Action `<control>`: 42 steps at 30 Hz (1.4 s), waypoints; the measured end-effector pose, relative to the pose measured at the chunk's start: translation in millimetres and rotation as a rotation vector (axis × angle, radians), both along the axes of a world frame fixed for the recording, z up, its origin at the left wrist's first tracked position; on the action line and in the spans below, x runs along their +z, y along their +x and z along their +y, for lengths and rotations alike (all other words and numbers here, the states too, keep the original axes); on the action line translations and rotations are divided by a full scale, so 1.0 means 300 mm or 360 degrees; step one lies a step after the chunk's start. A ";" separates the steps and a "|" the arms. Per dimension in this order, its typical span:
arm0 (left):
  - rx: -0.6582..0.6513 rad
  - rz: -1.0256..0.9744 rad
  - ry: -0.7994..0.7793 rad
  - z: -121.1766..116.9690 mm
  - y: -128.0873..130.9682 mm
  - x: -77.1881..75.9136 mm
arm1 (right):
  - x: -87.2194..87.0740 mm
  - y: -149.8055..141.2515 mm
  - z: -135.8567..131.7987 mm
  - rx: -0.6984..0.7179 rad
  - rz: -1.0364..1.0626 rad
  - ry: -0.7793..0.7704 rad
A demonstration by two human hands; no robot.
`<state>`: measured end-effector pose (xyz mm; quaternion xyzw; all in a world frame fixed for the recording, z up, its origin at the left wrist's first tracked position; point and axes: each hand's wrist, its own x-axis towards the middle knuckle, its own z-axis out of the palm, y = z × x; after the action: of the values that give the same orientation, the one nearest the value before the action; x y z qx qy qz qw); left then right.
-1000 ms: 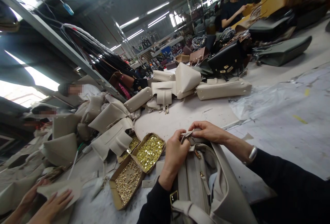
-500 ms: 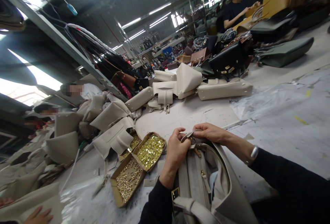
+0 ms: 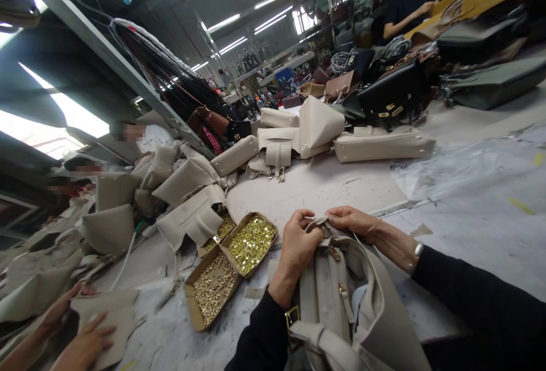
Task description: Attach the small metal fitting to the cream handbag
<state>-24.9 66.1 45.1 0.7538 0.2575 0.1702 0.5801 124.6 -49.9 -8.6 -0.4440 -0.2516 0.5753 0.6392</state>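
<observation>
A cream handbag (image 3: 386,303) stands open in front of me, its zipped lining and gold zip pulls showing. My left hand (image 3: 298,246) is closed on a small cream strap (image 3: 318,222) at the bag's far edge. Against the same strap, from the other side, my right hand (image 3: 352,220) pinches with thumb and fingers. Whether a small part sits between the fingertips I cannot make out. On the bag's near left side is a gold buckle (image 3: 292,316) with a looped cream handle (image 3: 318,334).
Left of the bag lie a cardboard tray of small gold studs (image 3: 215,288) and a tray of shiny yellow-gold pieces (image 3: 251,244). Cream bags (image 3: 384,146) line the table's far side. A co-worker's hands (image 3: 87,339) press a cream panel at lower left. Plastic sheeting (image 3: 447,169) lies right.
My view has shifted slightly; both hands stay at the strap. At lower left, the co-worker's hands have come further into view with a cream panel.
</observation>
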 end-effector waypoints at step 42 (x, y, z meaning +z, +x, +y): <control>-0.0026 -0.0055 -0.0787 0.014 0.022 0.042 | 0.175 -0.114 -0.112 -0.0571 -0.2328 -0.0225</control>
<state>-18.3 70.3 57.8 0.5879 0.2752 0.1103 0.7526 90.4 -83.5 44.0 -0.7866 -0.4979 0.0359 0.3633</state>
